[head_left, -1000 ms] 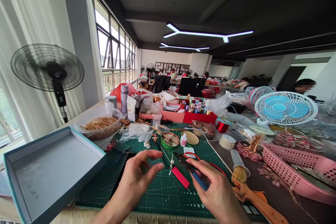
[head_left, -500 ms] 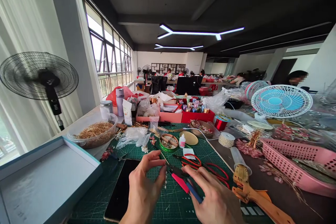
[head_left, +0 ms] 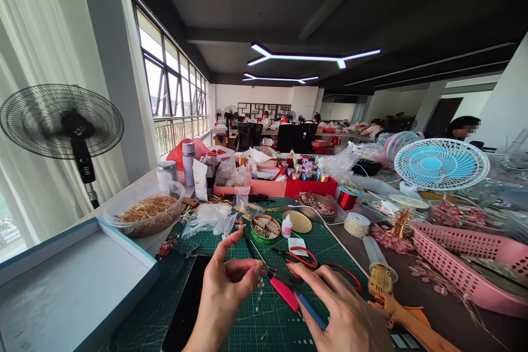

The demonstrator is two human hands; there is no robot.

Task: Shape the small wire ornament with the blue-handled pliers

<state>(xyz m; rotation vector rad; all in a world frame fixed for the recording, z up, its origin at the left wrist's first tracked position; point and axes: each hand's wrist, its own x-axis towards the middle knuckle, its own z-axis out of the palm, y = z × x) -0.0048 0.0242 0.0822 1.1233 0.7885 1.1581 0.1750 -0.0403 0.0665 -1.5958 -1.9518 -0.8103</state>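
My left hand (head_left: pixel 229 291) is closed in a pinch, thumb against a finger, with the index finger raised. From the pinch hangs a short beaded strand (head_left: pixel 259 292) of small clear or pearly beads. Pliers (head_left: pixel 284 290) with one pink and one blue handle lie in my right hand (head_left: pixel 342 311), their jaws close to the left fingertips. Whether the jaws touch the strand I cannot tell. Just beyond the pliers, red-handled scissors (head_left: pixel 307 257) rest on the green cutting mat (head_left: pixel 264 335). A dark phone (head_left: pixel 183 308) lies left of my left hand.
A divided round bead tin (head_left: pixel 265 240) and a white bottle (head_left: pixel 286 226) stand ahead. At left are a shallow box (head_left: pixel 82 280) and a tub of golden wires (head_left: pixel 144 212). A pink basket (head_left: pixel 462 269) and an orange glue gun (head_left: pixel 396 308) are at right.
My left thumb and finger have come together, and the index finger has lifted. More of the beaded strand shows below them. The pliers have shifted slightly right and down.
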